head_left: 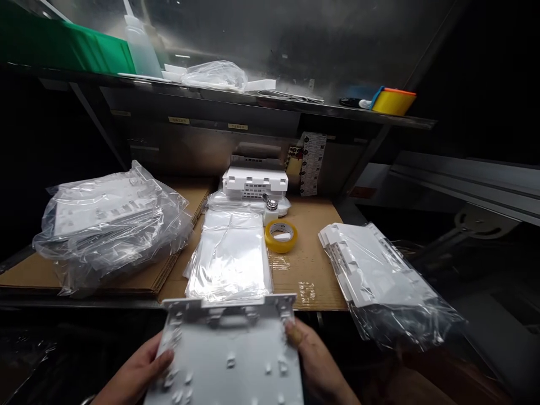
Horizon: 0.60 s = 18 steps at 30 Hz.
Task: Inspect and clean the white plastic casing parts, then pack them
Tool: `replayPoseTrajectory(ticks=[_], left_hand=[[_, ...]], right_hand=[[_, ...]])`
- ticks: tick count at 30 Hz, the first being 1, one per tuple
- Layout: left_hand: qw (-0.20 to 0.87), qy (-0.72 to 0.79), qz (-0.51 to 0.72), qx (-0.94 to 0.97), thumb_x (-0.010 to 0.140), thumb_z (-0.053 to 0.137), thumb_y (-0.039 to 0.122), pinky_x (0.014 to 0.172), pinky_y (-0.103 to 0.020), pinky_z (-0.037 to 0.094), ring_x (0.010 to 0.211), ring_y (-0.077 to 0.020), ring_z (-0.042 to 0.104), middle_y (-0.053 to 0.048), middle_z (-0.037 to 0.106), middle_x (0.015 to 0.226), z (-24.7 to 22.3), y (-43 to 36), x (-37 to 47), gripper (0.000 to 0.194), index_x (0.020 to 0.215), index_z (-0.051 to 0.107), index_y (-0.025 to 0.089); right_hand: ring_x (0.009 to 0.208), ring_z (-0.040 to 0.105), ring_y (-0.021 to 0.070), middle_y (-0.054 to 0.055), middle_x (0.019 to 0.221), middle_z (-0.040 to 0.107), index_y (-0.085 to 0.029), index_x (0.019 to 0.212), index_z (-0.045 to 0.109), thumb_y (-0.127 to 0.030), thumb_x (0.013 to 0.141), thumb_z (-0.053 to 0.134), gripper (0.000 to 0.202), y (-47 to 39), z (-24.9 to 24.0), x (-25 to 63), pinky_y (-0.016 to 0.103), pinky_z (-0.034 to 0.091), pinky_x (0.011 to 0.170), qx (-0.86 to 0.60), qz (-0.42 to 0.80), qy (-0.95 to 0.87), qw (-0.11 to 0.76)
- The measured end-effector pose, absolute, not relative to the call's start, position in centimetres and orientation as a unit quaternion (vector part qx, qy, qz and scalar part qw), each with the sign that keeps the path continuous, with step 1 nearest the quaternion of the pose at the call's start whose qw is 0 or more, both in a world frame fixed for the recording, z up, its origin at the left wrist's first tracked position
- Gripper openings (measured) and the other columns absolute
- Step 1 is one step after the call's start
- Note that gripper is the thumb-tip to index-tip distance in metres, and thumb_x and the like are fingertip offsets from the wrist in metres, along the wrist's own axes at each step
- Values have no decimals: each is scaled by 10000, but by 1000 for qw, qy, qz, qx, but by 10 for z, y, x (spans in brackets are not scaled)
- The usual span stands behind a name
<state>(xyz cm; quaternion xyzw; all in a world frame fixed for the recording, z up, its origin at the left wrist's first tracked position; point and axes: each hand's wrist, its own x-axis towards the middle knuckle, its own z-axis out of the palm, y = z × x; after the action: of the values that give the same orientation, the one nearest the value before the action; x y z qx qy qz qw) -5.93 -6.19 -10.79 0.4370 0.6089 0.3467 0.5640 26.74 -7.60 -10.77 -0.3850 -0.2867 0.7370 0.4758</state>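
Between my two hands is a white moulded plastic panel [236,343] with clips and small posts on its face, held in front of the bench edge. My left hand [141,365] grips its left edge, thumb on top. On the opposite edge my right hand [314,357] is closed, its thumb pressed near the upper corner. Just beyond the panel lies a stack of clear plastic bags [232,253]. Behind the bags more white plastic parts [255,181] stand. A roll of yellow tape [281,235] and a small metal-topped bottle [270,211] sit beside the bags.
Bagged white parts lie on the left [109,214] and on the right [375,264]. Cardboard [310,242] covers the bench. The shelf [337,107] above carries a green bin [84,50], a squeeze bottle [142,48] and a yellow container [394,102].
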Motion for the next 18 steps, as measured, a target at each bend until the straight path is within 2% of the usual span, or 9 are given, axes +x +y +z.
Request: replayPoseTrajectory(ticks=[1, 2, 4, 6, 8, 11, 13, 16, 18], left_hand=[[512, 598, 336, 517, 790, 503, 882, 714, -418, 624, 816, -332, 742, -102, 780, 824, -100, -45, -43, 776, 972, 763, 173], [486, 588, 337, 552, 877, 376, 845, 730, -422, 621, 822, -325, 738, -114, 777, 832, -94, -28, -27, 787, 955, 767, 167], [435, 572, 341, 606, 932, 439, 718, 841, -429, 601, 915, -319, 723, -124, 776, 956, -88, 3, 2, 631, 1002, 758, 178], [381, 553, 341, 658, 867, 615, 594, 972, -460, 551, 1070, -339, 680, -136, 743, 1136, -92, 26, 24, 476, 1112, 728, 203], [339, 533, 329, 702, 814, 657, 504, 1032, -509, 510, 1146, -361, 645, -153, 714, 1214, -102, 39, 39, 495, 1214, 675, 213], [308, 525, 299, 735, 875, 500, 451, 1000, -604, 493, 1093, -399, 662, -208, 727, 1135, -112, 47, 49, 494, 1262, 600, 161], [302, 529, 283, 740, 895, 438, 420, 952, -619, 492, 1030, -406, 678, -209, 737, 1062, -111, 52, 49, 445, 1228, 564, 153], [329, 533, 265, 733, 863, 539, 407, 864, -520, 520, 889, -336, 707, -103, 756, 946, -101, 66, 43, 338, 1144, 493, 225], [368, 532, 259, 717, 803, 659, 435, 801, -442, 532, 796, -282, 708, -20, 742, 828, -97, 80, 37, 381, 1070, 456, 256]], right_hand=[[921, 765, 269, 92, 944, 807, -173, 1141, 765, -555, 839, 784, 488, -74, -106, 277, 408, 570, 898, -410, 717, -239, 511], [924, 769, 277, 91, 943, 810, -172, 1138, 764, -516, 818, 818, 473, -72, -104, 288, 418, 580, 894, -432, 697, -196, 538], [936, 773, 289, 90, 960, 815, -175, 1135, 763, -465, 769, 870, 479, -70, -99, 311, 428, 600, 882, -465, 649, -125, 589], [971, 771, 291, 82, 1014, 817, -189, 1154, 753, -435, 736, 897, 505, -71, -92, 329, 423, 612, 887, -476, 599, -73, 640], [1007, 766, 291, 75, 1066, 813, -200, 1184, 739, -422, 727, 903, 533, -73, -85, 341, 418, 616, 903, -472, 561, -42, 679], [1039, 761, 295, 74, 1102, 809, -201, 1231, 717, -426, 738, 892, 569, -74, -79, 348, 423, 614, 929, -465, 533, -21, 707], [1036, 763, 301, 78, 1095, 811, -195, 1245, 710, -430, 741, 887, 583, -75, -78, 350, 434, 613, 937, -467, 521, -12, 714], [1019, 770, 302, 81, 1079, 814, -188, 1265, 700, -448, 750, 877, 604, -75, -80, 351, 438, 611, 942, -471, 515, -5, 716], [1004, 774, 297, 80, 1074, 815, -188, 1285, 689, -448, 751, 878, 623, -75, -81, 351, 433, 612, 940, -472, 513, -3, 716]])
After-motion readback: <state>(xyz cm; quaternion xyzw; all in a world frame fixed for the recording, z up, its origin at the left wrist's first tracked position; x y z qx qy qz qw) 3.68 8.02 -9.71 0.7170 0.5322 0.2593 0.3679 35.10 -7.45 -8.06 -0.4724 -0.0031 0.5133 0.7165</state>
